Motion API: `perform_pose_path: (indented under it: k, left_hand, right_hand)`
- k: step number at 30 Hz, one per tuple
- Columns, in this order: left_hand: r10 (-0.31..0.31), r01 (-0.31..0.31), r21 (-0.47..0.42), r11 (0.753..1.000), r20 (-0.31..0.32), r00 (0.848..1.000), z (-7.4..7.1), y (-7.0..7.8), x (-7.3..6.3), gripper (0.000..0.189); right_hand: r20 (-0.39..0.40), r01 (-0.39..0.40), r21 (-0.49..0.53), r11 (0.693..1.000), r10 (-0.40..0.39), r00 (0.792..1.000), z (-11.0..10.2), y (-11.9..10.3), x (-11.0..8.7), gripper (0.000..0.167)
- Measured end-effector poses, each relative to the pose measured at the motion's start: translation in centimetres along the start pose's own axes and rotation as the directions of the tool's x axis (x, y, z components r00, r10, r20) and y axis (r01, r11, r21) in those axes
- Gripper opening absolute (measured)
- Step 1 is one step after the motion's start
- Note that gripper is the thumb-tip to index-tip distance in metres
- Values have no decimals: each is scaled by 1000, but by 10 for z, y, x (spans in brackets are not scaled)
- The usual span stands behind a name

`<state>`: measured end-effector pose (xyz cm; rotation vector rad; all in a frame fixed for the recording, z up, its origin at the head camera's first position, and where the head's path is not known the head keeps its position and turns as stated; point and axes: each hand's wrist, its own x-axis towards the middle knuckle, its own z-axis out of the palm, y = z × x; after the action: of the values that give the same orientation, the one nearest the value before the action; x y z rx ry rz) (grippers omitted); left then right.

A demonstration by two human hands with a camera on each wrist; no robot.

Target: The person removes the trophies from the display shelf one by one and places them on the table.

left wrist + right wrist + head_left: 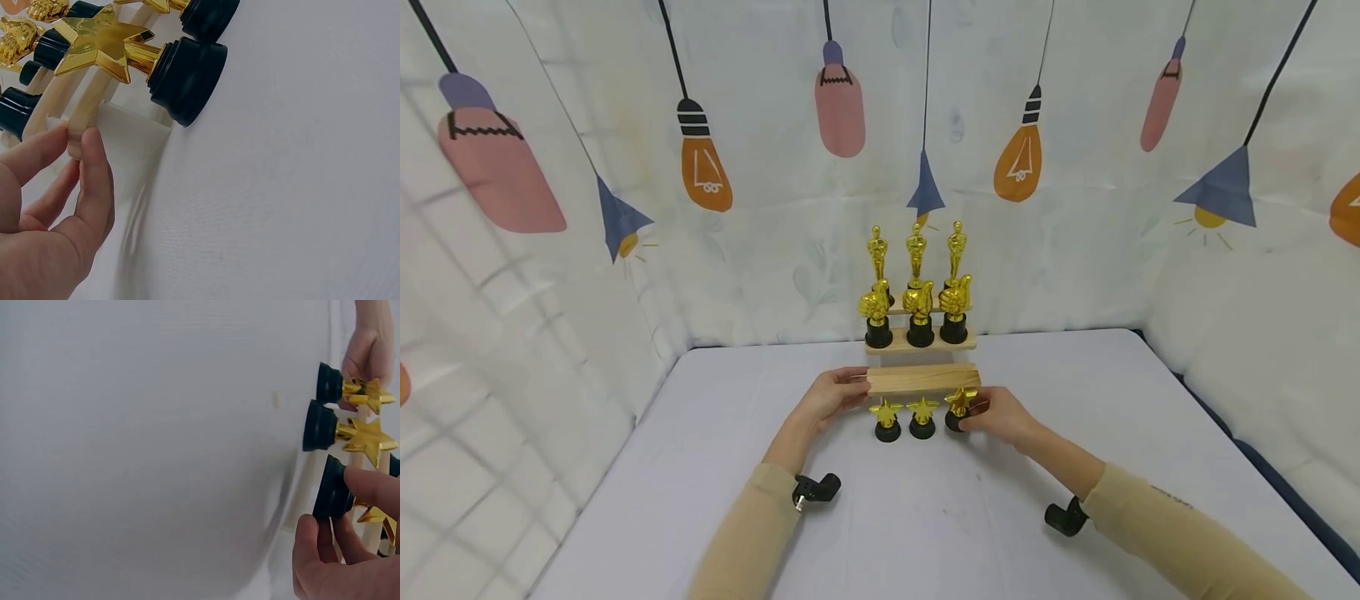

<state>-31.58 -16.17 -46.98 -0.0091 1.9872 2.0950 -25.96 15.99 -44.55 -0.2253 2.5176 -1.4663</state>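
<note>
My left hand [832, 396] pinches the left end of the lowest wooden shelf board [922, 378] between thumb and fingers, as the left wrist view shows up close. By its black base, my right hand [1000, 414] grips a gold star trophy [958, 404] at the right end of a row. Two more star trophies, the left one [887, 419] and the middle one [922, 417], stand upright on the white table in front of the board. In the right wrist view, my right thumb and fingers are around the black base [331, 490] of the held trophy.
Behind the board, three gold thumbs-up trophies [919, 312] stand on a middle wooden step [917, 340]. Three gold figure trophies [916, 252] occupy the step above. The white-covered table [760, 383] meets a patterned cloth backdrop [775, 250].
</note>
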Motion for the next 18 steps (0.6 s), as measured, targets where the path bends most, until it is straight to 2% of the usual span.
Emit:
perform_pose_path:
  k: [7, 18]
  left_hand:
    - [-14, 14, 0, 1000, -9, 1000, 0, 1, 0, 49]
    - [-35, 35, 2, 999, -32, 999, 0, 4, 1, 48]
  right_hand:
    - [-7, -44, -20, 999, 44, 999, 4, 7, 1, 42]
    - [-21, -22, -52, 998, 21, 1000, 5, 8, 5, 39]
